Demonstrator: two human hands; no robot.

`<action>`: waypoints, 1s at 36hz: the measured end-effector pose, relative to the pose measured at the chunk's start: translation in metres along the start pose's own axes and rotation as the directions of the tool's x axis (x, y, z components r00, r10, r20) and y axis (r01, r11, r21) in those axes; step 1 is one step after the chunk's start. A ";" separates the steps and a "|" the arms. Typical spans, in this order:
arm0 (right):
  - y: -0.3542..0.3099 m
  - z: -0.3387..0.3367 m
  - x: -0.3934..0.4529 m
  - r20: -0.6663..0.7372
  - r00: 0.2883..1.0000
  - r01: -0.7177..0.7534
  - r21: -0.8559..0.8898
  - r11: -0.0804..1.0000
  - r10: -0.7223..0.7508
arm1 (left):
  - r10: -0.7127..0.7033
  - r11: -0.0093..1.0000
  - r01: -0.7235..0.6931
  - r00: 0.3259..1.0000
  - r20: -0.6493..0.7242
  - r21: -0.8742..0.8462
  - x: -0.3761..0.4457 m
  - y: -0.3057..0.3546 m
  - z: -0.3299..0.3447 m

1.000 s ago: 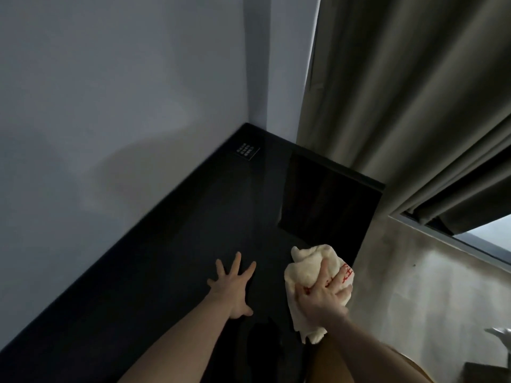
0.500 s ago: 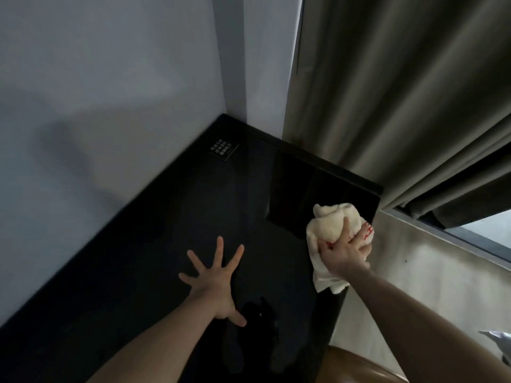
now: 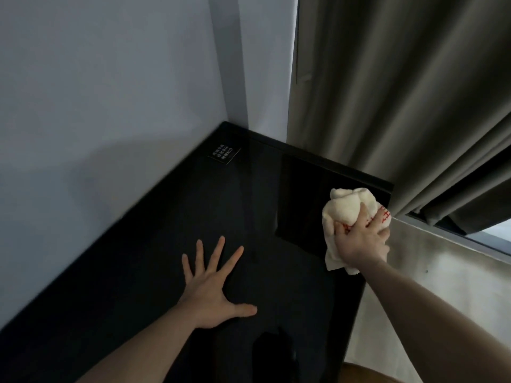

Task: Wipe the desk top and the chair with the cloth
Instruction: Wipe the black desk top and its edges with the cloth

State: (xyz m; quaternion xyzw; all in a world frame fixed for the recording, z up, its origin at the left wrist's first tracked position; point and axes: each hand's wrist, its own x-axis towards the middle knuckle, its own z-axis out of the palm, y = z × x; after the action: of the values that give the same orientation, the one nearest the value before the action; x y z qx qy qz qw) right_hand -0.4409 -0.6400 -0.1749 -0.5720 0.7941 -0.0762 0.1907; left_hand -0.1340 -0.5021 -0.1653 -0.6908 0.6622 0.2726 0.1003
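Observation:
A glossy black desk top (image 3: pixel 154 244) runs from the lower left into the corner of the room. My right hand (image 3: pixel 359 239) grips a bunched cream cloth (image 3: pixel 345 205) with red lettering and holds it on the desk near the far right edge. My left hand (image 3: pixel 213 288) lies flat on the desk in the middle, fingers spread wide. A sliver of a brown rounded surface (image 3: pixel 367 374), perhaps the chair, shows at the bottom right, mostly cut off by the frame.
A small black label with white characters (image 3: pixel 223 155) sits on the desk in the far corner. Grey walls (image 3: pixel 110 106) border the desk on the left and back. A heavy grey curtain (image 3: pixel 401 92) hangs at the right, above a pale floor (image 3: pixel 442 272).
My right hand has carried the cloth forward along the desk's right side toward the far edge. My left hand stays flat with fingers spread.

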 end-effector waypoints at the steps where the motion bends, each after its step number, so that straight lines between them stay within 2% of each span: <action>1: 0.000 0.001 -0.003 -0.021 1.000 0.003 0.000 1.000 -0.003 | 0.009 1.000 -0.009 1.000 -0.030 0.012 -0.001 -0.001 0.002; 6: 0.002 0.016 -0.033 -0.120 0.993 0.011 0.014 1.000 -0.010 | 0.019 0.994 0.000 0.985 -0.170 0.107 -0.003 -0.001 0.011; 12: 0.009 0.025 -0.056 -0.143 0.989 0.046 0.022 0.999 -0.042 | 0.023 0.989 0.015 0.967 -0.254 0.147 0.001 -0.001 0.016; 17: 0.005 0.028 -0.048 -0.190 0.981 0.038 0.026 0.999 -0.032 | 0.037 0.990 0.002 0.959 -0.281 0.138 0.002 -0.003 0.018; 36: -0.006 0.007 0.023 -0.209 0.978 -0.005 0.060 0.998 0.018 | 0.025 0.987 0.016 0.968 -0.251 0.158 0.008 -0.008 0.017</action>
State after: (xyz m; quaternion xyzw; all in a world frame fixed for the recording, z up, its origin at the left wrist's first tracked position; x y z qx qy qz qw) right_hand -0.4389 -0.6629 -0.1844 -0.5504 0.8104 -0.1583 0.1233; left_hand -0.1305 -0.4995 -0.1849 -0.7081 0.6907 0.1291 0.0694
